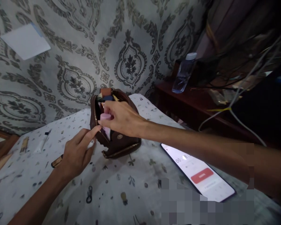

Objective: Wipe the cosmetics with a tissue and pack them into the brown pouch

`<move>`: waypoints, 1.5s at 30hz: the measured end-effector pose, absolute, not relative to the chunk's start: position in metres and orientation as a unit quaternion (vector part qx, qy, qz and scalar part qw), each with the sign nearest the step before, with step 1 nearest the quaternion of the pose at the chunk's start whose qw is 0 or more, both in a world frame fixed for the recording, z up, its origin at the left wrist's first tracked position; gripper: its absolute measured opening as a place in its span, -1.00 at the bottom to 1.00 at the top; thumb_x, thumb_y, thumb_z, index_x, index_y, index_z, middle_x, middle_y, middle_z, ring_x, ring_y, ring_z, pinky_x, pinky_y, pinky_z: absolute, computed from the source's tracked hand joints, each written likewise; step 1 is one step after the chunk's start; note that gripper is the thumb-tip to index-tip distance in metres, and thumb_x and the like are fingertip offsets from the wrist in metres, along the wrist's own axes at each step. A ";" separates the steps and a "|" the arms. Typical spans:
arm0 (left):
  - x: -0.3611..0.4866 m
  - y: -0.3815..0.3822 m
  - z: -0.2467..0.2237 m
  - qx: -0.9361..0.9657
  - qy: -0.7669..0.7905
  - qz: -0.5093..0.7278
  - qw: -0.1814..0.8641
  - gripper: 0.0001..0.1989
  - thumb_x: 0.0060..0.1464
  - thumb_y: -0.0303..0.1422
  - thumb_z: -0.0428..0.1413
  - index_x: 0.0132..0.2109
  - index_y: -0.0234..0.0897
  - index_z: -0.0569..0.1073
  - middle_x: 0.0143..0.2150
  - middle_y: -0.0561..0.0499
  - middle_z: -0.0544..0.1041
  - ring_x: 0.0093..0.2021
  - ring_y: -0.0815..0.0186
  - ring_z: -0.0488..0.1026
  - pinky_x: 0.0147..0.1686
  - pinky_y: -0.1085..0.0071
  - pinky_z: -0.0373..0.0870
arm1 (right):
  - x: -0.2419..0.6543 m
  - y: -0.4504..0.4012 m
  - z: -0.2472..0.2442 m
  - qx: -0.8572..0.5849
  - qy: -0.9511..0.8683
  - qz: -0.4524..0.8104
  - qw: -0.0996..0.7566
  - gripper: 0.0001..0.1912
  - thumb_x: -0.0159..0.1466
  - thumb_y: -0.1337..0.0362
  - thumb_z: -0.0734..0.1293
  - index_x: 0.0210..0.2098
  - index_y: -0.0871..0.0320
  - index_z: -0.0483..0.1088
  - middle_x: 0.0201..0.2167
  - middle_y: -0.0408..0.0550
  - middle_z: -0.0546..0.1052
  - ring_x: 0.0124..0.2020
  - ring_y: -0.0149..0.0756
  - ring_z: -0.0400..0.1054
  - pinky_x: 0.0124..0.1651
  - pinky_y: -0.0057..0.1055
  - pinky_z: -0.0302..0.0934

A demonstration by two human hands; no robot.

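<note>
Room to reach the bag lies between the left hand and phone, though the right hand obstructs entry.

Brown bag: obscured items

Inside bag: pink item, partly covered by right hand. Left of bag: white object, mostly hidden by left hand. Right of bag: phone, overlapped by right forearm, fine print illegible.

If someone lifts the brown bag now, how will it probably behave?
The brown bag would probably flop rather than hold its shape, as its unzipped front sags open. It might spill if tipped, since it gapes around a pink-topped item. It may feel somewhat weighty, because a dark blue object also shows inside.
</note>
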State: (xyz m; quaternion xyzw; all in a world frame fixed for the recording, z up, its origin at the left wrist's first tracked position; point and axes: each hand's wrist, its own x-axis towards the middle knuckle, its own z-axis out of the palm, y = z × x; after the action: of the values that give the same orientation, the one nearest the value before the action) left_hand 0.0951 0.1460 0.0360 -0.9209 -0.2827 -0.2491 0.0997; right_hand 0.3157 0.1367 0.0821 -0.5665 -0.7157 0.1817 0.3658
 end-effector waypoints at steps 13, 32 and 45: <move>0.100 0.141 0.041 -0.926 -0.265 -0.248 0.101 -0.43 0.28 -0.47 -0.12 0.39 -0.10 0.11 -0.21 -0.03 0.42 -0.29 0.27 0.43 -0.36 0.45 0.37 | 0.311 0.135 0.085 -0.573 -0.739 0.207 0.288 -0.80 0.15 0.53 0.27 -0.47 0.21 0.50 -0.59 -0.16 0.44 -0.49 -0.41 0.28 -0.38 -0.47 0.05; 0.018 0.078 0.001 -0.911 -0.337 -0.238 0.011 -0.59 0.36 -0.32 -0.13 0.30 -0.18 0.18 0.01 -0.13 0.55 -0.03 0.20 0.55 -0.19 0.39 0.49 | 0.331 0.055 0.050 -0.489 -0.804 0.122 0.314 -0.78 0.32 0.44 0.21 -0.17 0.18 0.49 -0.37 -0.08 0.55 -0.36 -0.37 0.38 -0.26 -0.45 0.20; -0.039 0.027 -0.043 -0.913 -0.379 -0.149 -0.022 -0.68 0.35 -0.24 -0.14 0.10 -0.17 0.40 0.01 -0.13 0.50 -0.03 0.16 0.48 -0.21 0.32 0.51 | 0.305 0.040 0.012 -0.479 -0.808 -0.087 0.333 -0.69 0.33 0.38 0.19 0.03 0.24 0.42 -0.03 0.20 0.54 0.01 0.00 0.40 0.06 0.01 0.33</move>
State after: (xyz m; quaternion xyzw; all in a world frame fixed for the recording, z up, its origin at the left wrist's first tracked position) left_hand -0.0390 0.0272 -0.0434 -0.9133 -0.3785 -0.1491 -0.0217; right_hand 0.3047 0.0398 0.0120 -0.4788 -0.8076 -0.0873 0.3331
